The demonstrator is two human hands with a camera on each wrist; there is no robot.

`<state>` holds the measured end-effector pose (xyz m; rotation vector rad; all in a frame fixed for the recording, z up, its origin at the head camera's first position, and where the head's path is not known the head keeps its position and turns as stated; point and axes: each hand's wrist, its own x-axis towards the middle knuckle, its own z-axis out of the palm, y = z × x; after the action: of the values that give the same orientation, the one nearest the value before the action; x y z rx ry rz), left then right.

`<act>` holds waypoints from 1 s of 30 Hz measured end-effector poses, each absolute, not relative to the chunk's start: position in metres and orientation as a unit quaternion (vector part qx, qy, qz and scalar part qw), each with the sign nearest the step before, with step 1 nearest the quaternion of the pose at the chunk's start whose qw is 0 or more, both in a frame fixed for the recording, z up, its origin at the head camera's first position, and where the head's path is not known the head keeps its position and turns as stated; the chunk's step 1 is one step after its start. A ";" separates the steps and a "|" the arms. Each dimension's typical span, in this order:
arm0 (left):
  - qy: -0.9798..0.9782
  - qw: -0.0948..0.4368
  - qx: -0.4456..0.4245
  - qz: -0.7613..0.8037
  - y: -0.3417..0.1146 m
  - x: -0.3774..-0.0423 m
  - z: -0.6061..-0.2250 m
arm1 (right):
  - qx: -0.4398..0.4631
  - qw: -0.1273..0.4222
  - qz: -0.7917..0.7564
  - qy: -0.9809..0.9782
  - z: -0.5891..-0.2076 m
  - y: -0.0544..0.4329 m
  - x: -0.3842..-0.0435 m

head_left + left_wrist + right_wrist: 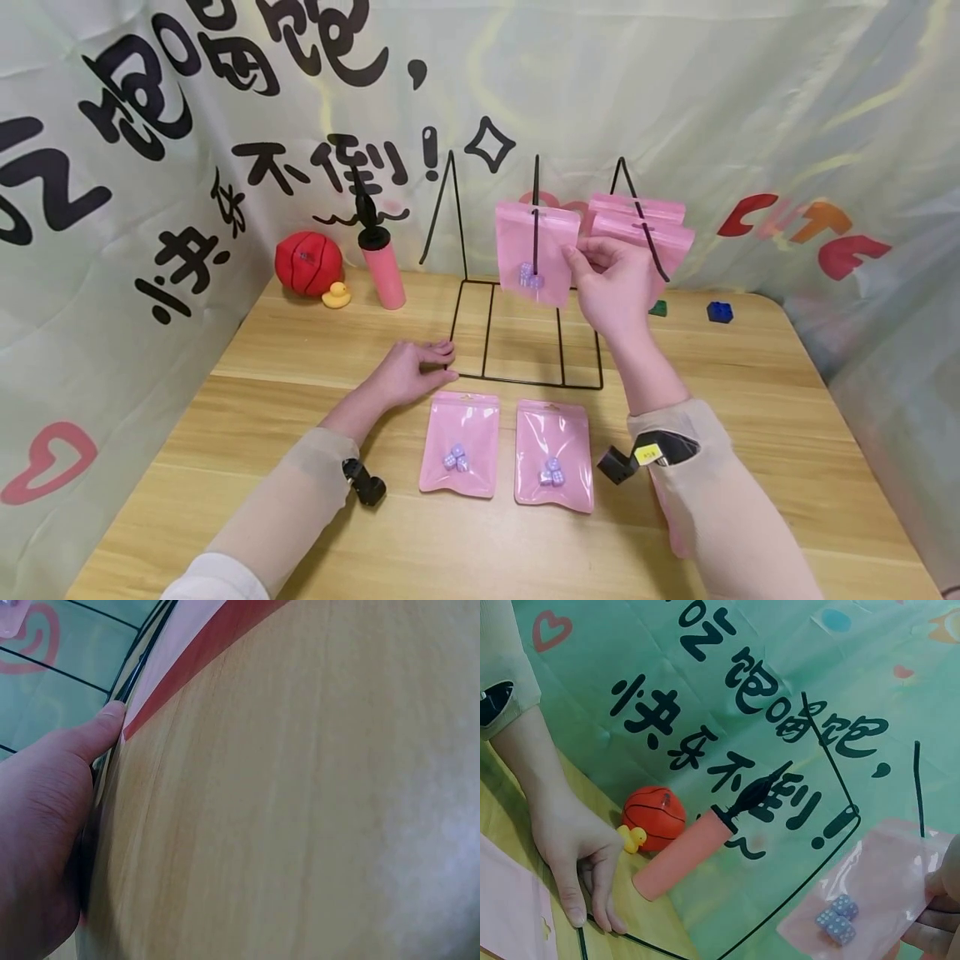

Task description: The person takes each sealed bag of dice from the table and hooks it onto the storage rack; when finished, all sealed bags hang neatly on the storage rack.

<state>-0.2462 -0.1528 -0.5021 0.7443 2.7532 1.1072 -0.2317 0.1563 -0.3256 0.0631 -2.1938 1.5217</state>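
Note:
In the head view my right hand (pixel 617 279) pinches the right edge of a pink zip bag (pixel 551 242) with lavender dice (pixel 527 276) inside. The bag is at the middle prong (pixel 536 179) of a black wire rack, and the prong passes down in front of it. At the rack's front left corner, my left hand (pixel 408 371) holds the base wire (pixel 517 382) between thumb and fingers. Two more pink bags hang on the right prong (pixel 649 237). Flat on the table before the rack lie a left bag (pixel 467 417) and a right bag (pixel 553 429), both with dice.
Part of another pink bag (pixel 677 542) shows under the right forearm. Behind the left hand stand a red ball (pixel 308 262), a yellow duck (pixel 337 295) and a pink pump (pixel 383 271). A green block (pixel 657 308) and a blue block (pixel 720 312) are at the back right.

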 end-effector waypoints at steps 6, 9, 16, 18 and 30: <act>0.899 0.039 0.240 0.365 -0.153 -0.245 -0.503 | 0.035 0.265 0.540 -0.798 -0.327 0.151 -0.240; 0.898 0.040 0.238 0.367 -0.153 -0.244 -0.504 | 0.035 0.268 0.535 -0.801 -0.328 0.151 -0.242; 0.899 0.040 0.242 0.363 -0.153 -0.246 -0.504 | 0.050 0.248 0.511 -0.822 -0.332 0.160 -0.233; 0.899 0.041 0.242 0.363 -0.153 -0.246 -0.503 | 0.057 0.233 0.507 -0.828 -0.333 0.165 -0.228; 0.894 0.034 0.251 0.370 -0.154 -0.246 -0.503 | 0.141 0.183 0.529 -0.817 -0.348 0.199 -0.195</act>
<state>-0.2462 -0.1540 -0.5031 0.7730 2.7478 1.1380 -0.1954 0.1988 -0.3476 0.3974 -2.3043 1.4914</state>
